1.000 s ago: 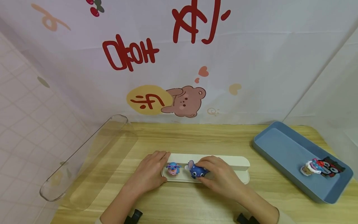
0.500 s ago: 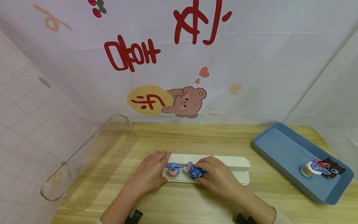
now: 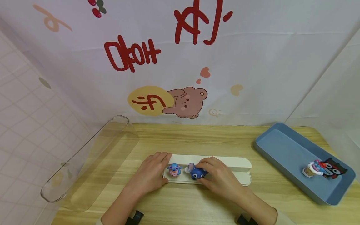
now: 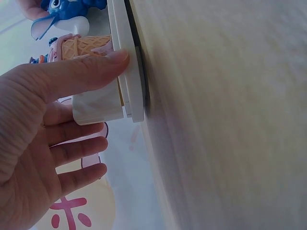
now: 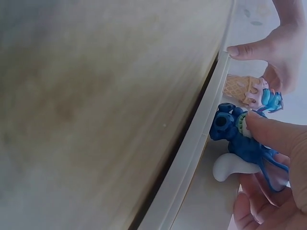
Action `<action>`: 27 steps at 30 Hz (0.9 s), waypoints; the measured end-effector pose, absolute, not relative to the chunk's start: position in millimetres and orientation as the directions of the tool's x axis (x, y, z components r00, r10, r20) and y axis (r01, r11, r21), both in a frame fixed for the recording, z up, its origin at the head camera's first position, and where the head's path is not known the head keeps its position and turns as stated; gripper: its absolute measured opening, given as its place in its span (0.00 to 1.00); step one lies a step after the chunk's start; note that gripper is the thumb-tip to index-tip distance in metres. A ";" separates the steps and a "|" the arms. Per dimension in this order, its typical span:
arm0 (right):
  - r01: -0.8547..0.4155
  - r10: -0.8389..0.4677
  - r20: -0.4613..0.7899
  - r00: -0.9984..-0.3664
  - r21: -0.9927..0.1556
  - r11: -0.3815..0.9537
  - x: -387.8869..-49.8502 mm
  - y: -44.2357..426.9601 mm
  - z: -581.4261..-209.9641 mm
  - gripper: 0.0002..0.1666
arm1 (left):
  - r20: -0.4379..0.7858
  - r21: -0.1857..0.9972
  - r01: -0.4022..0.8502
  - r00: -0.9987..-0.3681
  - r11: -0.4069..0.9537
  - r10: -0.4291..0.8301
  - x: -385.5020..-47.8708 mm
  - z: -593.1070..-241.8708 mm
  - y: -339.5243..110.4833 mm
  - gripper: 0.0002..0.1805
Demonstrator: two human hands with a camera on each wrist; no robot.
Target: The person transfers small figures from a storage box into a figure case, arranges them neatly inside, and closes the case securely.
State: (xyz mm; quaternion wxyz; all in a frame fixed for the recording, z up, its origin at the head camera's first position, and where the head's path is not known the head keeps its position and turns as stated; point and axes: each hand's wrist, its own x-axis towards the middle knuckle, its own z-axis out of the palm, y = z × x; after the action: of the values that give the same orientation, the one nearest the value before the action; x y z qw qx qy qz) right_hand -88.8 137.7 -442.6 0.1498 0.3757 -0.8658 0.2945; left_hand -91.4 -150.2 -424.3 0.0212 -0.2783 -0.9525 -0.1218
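Note:
In the head view my left hand [image 3: 149,170] holds the left end of a long white two-step display stand [image 3: 237,162]. The left wrist view shows the thumb on its front edge and fingers behind the raised step. On the lower step stands a small ice-cream-cone figurine [image 5: 244,91] topped by a blue character in sunglasses. To its right my right hand [image 3: 220,178] pinches a dark blue big-eared Stitch figurine [image 3: 196,172] between thumb and fingers, low over the same step. A white rounded piece [image 5: 232,167] shows beside it; whether they are joined I cannot tell.
A blue tray [image 3: 287,150] stands at the right, with another cone figurine [image 3: 310,169] and a dark owl-like piece [image 3: 334,168] inside. At the left, a long clear cover [image 3: 92,168] leans by the wall. The wooden table [image 3: 180,203] runs beneath.
The Stitch figurine has shifted slightly left in my right hand, towards the cone figurine. My left hand has stayed on the stand's end.

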 end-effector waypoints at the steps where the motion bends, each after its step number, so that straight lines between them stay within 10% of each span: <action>1: -0.739 -0.563 0.481 -0.672 -0.393 0.547 -88.9 137.9 -442.8 0.29 | 0.107 0.221 0.534 -0.845 0.816 0.524 -91.4 -424.3 -150.1 0.51; 27: -0.731 -0.565 0.471 -0.677 -0.345 0.588 -86.0 140.0 -435.5 0.31 | 0.094 0.223 0.535 -0.844 0.815 0.528 -91.8 -424.6 -150.4 0.52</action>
State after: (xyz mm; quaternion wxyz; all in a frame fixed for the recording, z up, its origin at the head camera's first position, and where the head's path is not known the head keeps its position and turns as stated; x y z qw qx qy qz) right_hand -86.0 140.0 -435.5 0.1578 0.3695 -0.8770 0.2633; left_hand -91.8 -150.4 -424.6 0.0139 -0.2792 -0.9525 -0.1212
